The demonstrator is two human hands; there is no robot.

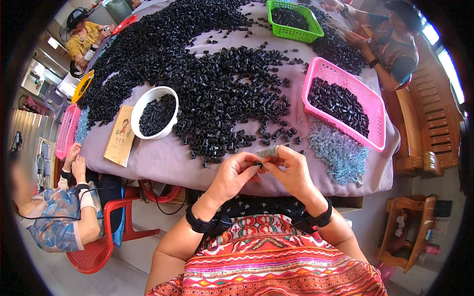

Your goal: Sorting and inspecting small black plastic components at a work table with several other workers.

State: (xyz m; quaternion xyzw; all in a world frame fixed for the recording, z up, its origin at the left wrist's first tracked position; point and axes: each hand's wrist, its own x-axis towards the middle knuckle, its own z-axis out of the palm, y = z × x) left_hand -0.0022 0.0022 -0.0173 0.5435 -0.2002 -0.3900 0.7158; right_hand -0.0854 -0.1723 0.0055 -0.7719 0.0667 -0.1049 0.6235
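At the table's near edge, my left hand (231,173) and my right hand (290,170) meet with thumbs and fingertips pinched together. Between them is a small black plastic piece (258,164), mostly covered by the fingers. A greyish wrap (268,152) covers a finger of my right hand. Just beyond my hands spreads a big heap of short black plastic tubes (222,93). Right of my hands lies a pile of small clear bluish parts (338,158). Above it, a pink basket (377,108) holds more black pieces.
A white bowl (172,118) of small black parts stands left, beside a tan printed packet (119,140). A green basket (298,35) stands far back. Co-workers sit left, far left and far right. A red chair (129,217) is at left, a wooden bench (429,108) at right.
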